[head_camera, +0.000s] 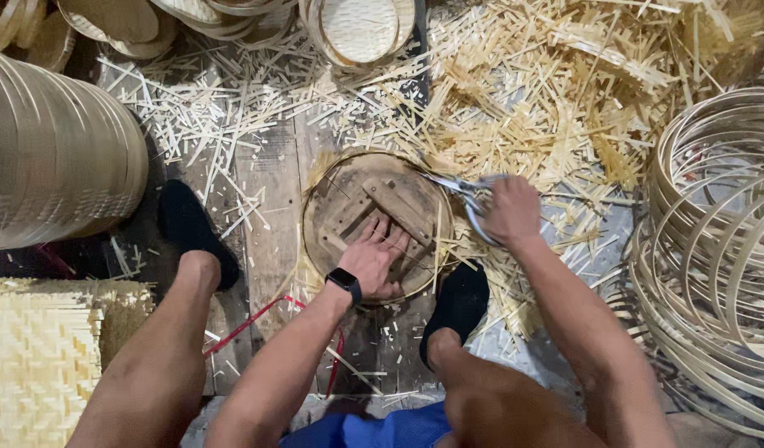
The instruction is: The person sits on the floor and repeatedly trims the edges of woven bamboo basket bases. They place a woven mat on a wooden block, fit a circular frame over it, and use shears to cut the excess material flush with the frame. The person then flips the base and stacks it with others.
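We look down on a worn plank floor [270,195] littered with pale bamboo offcuts [556,91], thickest toward one and two o'clock. A stack of bent hoops [718,249] fills three o'clock, a tall roll of stacked rims [54,149] sits at nine o'clock, woven mats [37,357] lie at eight o'clock, and finished round trays [361,29] line twelve o'clock. Our feet in black shoes [191,228] frame the middle.

At the centre lies a round wooden disc [349,195], brown and scuffed, with crossed battens on top and a fringe of thin woven strips sticking out round its edge.

Our left hand [373,261] lies flat on the disc at its six o'clock side, fingers spread and pressing down; a black watch [344,284] sits on the wrist. Our right hand [510,211] is at the disc's three o'clock edge, closed round the handles of the scissors [461,189], whose blades point toward ten o'clock and meet the rim.
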